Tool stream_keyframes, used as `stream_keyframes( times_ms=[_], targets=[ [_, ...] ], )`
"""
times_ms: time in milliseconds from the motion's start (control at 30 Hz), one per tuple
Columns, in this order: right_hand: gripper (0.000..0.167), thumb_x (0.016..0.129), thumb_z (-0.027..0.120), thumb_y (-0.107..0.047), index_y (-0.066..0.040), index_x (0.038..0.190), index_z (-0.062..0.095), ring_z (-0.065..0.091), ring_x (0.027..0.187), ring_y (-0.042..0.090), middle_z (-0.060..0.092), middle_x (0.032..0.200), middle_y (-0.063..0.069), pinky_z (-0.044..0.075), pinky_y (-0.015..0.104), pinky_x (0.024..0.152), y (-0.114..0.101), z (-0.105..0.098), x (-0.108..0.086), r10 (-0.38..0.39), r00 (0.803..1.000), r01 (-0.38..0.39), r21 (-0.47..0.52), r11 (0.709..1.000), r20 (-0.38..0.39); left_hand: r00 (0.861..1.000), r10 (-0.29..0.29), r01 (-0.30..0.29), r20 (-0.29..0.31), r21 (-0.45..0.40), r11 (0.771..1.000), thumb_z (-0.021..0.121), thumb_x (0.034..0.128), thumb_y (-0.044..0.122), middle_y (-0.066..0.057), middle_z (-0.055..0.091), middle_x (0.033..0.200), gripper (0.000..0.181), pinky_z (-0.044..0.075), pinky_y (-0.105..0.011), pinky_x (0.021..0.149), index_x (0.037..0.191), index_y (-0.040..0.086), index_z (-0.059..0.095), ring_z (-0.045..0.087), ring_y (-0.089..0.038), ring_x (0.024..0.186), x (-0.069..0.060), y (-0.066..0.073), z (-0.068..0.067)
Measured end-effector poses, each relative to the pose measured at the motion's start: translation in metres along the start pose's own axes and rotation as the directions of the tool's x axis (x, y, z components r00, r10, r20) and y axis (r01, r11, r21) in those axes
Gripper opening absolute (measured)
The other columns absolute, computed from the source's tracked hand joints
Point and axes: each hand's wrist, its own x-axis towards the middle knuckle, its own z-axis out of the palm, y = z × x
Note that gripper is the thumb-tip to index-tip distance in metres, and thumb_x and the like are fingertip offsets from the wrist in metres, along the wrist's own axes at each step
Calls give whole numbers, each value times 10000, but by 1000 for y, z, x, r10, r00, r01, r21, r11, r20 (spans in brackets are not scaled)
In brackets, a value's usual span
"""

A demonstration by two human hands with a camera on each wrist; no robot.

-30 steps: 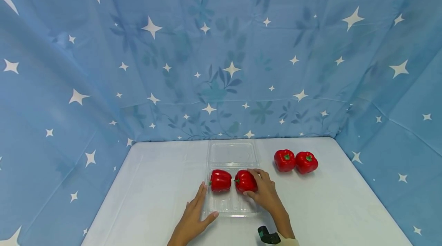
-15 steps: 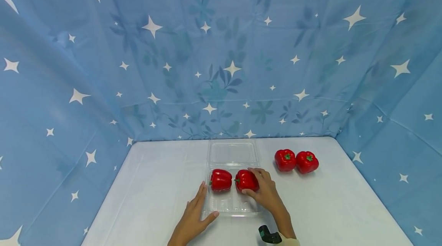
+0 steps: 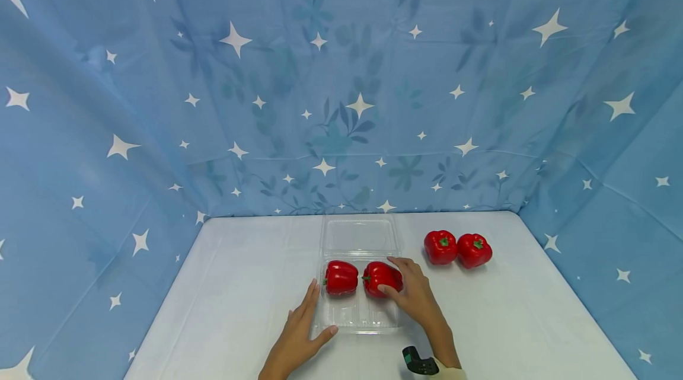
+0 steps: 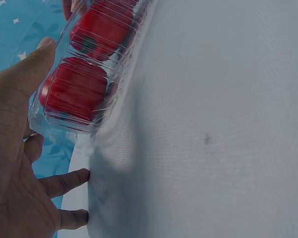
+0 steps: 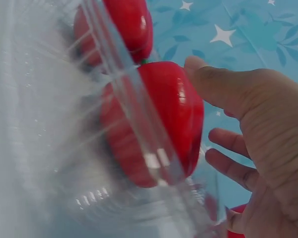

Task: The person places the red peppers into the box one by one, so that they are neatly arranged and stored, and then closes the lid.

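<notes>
A clear plastic container (image 3: 358, 331) lies unfolded, holding two red bell peppers side by side in its near half. My left hand (image 3: 296, 337) stays spread along the container's left side; the left wrist view shows its thumb by the clear wall (image 4: 64, 122) and two fingertips on the white surface. Around the right pepper (image 3: 377, 278), my right hand (image 3: 420, 302) is loosely spread. In the right wrist view the thumb is at that pepper (image 5: 171, 109), while the other fingers stand apart from it. The left pepper (image 3: 341, 278) is untouched.
Two more red peppers, one (image 3: 440, 248) beside the other (image 3: 474, 251), sit right of the container. Its flat lid half (image 3: 358, 238) extends toward the blue star-patterned curtain (image 3: 288, 101) behind the white table (image 3: 240, 273).
My right hand has shifted slightly right and loosened around the right pepper, which sits a little farther right. The left hand has hardly moved.
</notes>
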Motion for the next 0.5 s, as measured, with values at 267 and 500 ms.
stream_keyframes(
  times_ms=[267,500],
  targets=[
    [556,788,819,-214,-146,1295,601,590,1187,308,613,1279,109,532,533,932,5,-15,0,-36,987,41,27,999,-159,1000,-14,14,5,1,1000,601,861,636,31,143,1653,932,223,-793,1028,1577,211,184,325,-343,1455,-1,0,0],
    [403,785,816,-137,-88,1158,672,645,1084,303,674,1168,117,565,486,871,18,-29,3,-102,929,106,-8,994,-356,1000,-7,7,2,0,1000,607,865,622,4,159,1651,928,221,-805,1014,1574,187,196,336,-362,1446,0,-1,1]
  ],
)
